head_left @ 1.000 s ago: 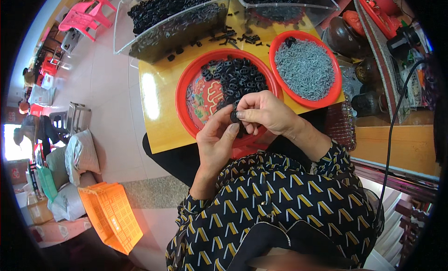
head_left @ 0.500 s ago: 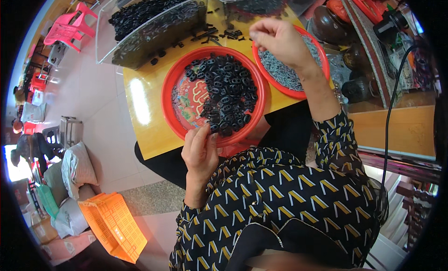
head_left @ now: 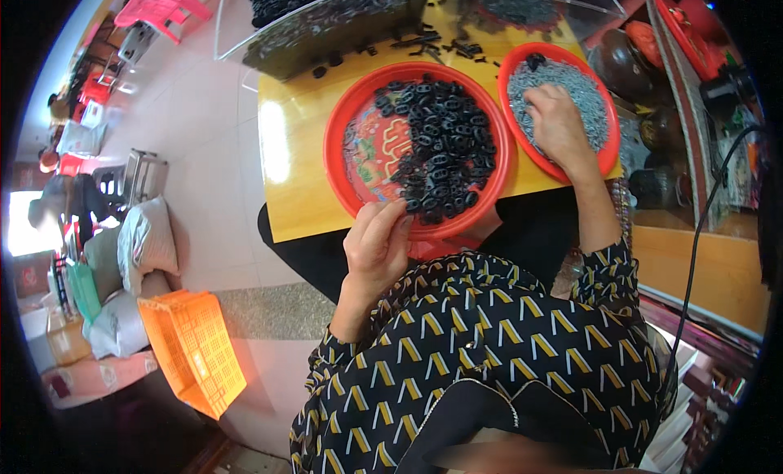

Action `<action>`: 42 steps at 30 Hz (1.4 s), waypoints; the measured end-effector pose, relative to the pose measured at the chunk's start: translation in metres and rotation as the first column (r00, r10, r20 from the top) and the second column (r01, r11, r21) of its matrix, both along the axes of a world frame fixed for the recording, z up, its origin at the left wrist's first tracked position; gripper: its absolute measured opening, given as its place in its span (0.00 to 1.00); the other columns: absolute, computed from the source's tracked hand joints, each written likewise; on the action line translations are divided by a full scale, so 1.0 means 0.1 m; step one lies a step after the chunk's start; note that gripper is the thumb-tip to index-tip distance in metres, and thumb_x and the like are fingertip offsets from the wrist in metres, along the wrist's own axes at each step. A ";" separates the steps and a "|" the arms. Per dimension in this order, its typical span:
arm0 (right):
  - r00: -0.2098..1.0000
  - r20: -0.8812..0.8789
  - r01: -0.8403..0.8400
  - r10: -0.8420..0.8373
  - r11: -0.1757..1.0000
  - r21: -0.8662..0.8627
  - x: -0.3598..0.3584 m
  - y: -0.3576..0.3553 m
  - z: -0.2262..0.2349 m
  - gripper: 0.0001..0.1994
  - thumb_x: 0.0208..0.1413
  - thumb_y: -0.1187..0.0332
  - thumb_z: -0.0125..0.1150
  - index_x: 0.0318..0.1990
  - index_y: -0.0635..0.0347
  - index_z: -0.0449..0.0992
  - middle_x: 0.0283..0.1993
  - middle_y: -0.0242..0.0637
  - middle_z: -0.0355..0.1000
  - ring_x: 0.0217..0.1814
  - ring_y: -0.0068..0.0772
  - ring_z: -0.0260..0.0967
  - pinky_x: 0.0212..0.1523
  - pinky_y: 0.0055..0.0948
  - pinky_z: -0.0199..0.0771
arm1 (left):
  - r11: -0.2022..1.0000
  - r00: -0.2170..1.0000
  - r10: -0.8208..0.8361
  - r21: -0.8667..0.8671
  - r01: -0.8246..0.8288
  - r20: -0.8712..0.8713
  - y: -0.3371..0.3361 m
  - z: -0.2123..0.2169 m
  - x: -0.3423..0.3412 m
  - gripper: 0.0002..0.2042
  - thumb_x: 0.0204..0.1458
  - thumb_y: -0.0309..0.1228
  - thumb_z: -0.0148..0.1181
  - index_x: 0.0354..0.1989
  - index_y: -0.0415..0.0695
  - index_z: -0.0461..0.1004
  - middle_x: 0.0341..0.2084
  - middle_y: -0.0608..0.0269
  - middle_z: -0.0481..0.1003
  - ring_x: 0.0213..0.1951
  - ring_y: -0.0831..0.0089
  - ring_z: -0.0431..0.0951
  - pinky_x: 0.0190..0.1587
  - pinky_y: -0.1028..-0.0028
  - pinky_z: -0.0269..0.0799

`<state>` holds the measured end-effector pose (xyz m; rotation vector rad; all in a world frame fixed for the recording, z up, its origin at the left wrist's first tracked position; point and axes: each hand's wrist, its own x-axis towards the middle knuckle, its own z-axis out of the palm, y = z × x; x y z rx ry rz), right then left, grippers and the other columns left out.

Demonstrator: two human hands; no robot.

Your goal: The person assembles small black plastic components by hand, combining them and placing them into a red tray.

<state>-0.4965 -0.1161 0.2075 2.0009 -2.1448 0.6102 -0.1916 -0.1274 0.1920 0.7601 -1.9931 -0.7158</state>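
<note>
Hands work over two red trays on a yellow tabletop (head_left: pixel 298 172). The left hand (head_left: pixel 377 244) sits at the six o'clock rim of the big red tray (head_left: pixel 342 139), fingers curled inward with the tips touching the rim beside the nearest black pieces; whether that grip pinches anything I cannot tell, since the fingertips are turned away. The black plastic pieces (head_left: pixel 444 152) lie heaped across the right half of this tray, from twelve o'clock down to five o'clock, leaving its patterned left half bare.

The right hand (head_left: pixel 557 125) lies palm down in the smaller red tray (head_left: pixel 610 152), which stands at three o'clock of the big one, their rims just beside each other. Its fingers are bent down into the heap of small grey metal parts (head_left: pixel 587 95) that fills this tray; whether this grip is closed on any of them I cannot tell, because the fingertips are buried. A few black pieces sit at the tray's eleven o'clock edge.

At twelve o'clock of both trays stand clear plastic bins (head_left: pixel 326 25) holding more dark parts, with loose black bits scattered on the tabletop in front of them. An orange crate (head_left: pixel 192 352) rests on the floor at eight o'clock.
</note>
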 end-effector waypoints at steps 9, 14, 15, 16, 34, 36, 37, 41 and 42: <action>0.996 0.053 -0.063 0.065 0.997 -0.039 -0.01 -0.03 -0.04 0.02 0.43 0.76 0.52 0.27 0.63 0.69 0.27 0.46 0.65 0.34 0.48 0.62 0.37 0.40 0.63 | 0.961 0.964 0.194 -0.233 -0.149 0.182 -0.43 0.07 0.14 0.09 0.34 0.16 0.55 0.28 0.37 0.71 0.24 0.55 0.68 0.30 0.59 0.68 0.33 0.67 0.63; 0.994 0.095 -0.043 0.050 0.996 -0.077 0.03 0.02 0.03 0.03 0.43 0.75 0.53 0.27 0.64 0.69 0.28 0.46 0.65 0.34 0.48 0.63 0.37 0.39 0.63 | 0.941 0.914 0.237 -0.313 -0.131 0.329 -0.74 0.12 0.05 0.07 0.33 0.20 0.56 0.24 0.41 0.72 0.23 0.58 0.66 0.31 0.60 0.66 0.35 0.66 0.60; 0.993 0.107 -0.045 0.054 0.995 -0.084 0.04 0.04 0.05 0.03 0.43 0.75 0.54 0.27 0.64 0.69 0.28 0.46 0.65 0.34 0.48 0.63 0.37 0.39 0.63 | 0.938 0.885 0.244 -0.327 -0.112 0.396 -0.79 0.12 0.02 0.06 0.32 0.21 0.56 0.23 0.42 0.72 0.24 0.59 0.67 0.32 0.61 0.66 0.35 0.66 0.60; 0.993 0.108 -0.043 0.052 0.995 -0.085 0.06 0.05 0.07 0.03 0.43 0.75 0.54 0.27 0.64 0.69 0.28 0.46 0.65 0.34 0.48 0.63 0.37 0.39 0.63 | 0.936 0.851 0.251 -0.339 -0.093 0.460 -0.84 0.13 0.00 0.06 0.32 0.22 0.56 0.23 0.42 0.73 0.25 0.60 0.67 0.32 0.61 0.67 0.35 0.66 0.60; 0.890 0.224 -0.371 0.398 0.916 -0.152 0.94 0.06 0.17 0.07 0.39 0.77 0.58 0.29 0.64 0.69 0.29 0.40 0.65 0.34 0.42 0.63 0.35 0.33 0.63 | 0.901 0.605 0.199 -0.387 0.197 0.771 -1.08 0.17 -0.10 0.08 0.35 0.28 0.54 0.26 0.39 0.69 0.27 0.58 0.67 0.35 0.62 0.68 0.38 0.68 0.59; 0.874 0.255 -0.387 0.414 0.910 -0.150 1.03 0.01 0.15 0.07 0.39 0.77 0.58 0.29 0.63 0.69 0.29 0.40 0.63 0.35 0.41 0.61 0.36 0.33 0.63 | 0.900 0.660 0.223 -0.411 0.142 0.718 -1.08 0.13 -0.06 0.08 0.35 0.27 0.54 0.25 0.39 0.68 0.27 0.57 0.67 0.34 0.61 0.68 0.38 0.67 0.59; 0.877 0.217 -0.411 0.429 0.903 -0.124 1.06 -0.03 0.15 0.07 0.39 0.77 0.58 0.28 0.63 0.69 0.29 0.39 0.63 0.35 0.41 0.61 0.36 0.33 0.63 | 0.897 0.707 0.252 -0.434 0.086 0.661 -1.08 0.13 -0.04 0.07 0.34 0.26 0.54 0.25 0.39 0.67 0.27 0.56 0.67 0.34 0.60 0.67 0.38 0.66 0.59; 0.882 0.142 -0.441 0.449 0.893 -0.086 1.20 -0.19 0.09 0.05 0.39 0.77 0.55 0.28 0.63 0.70 0.29 0.37 0.63 0.35 0.39 0.60 0.37 0.32 0.62 | 0.933 0.837 0.210 -0.359 -0.017 0.505 -1.03 0.06 0.04 0.06 0.36 0.23 0.52 0.24 0.39 0.64 0.25 0.53 0.67 0.32 0.57 0.68 0.36 0.63 0.61; 0.880 0.124 -0.450 0.459 0.888 -0.089 1.24 -0.23 0.09 0.05 0.39 0.76 0.54 0.27 0.62 0.71 0.29 0.37 0.63 0.35 0.38 0.60 0.38 0.32 0.62 | 0.948 0.878 0.175 -0.316 -0.029 0.446 -1.01 0.04 0.05 0.05 0.38 0.22 0.51 0.25 0.39 0.64 0.24 0.53 0.67 0.30 0.55 0.68 0.35 0.63 0.61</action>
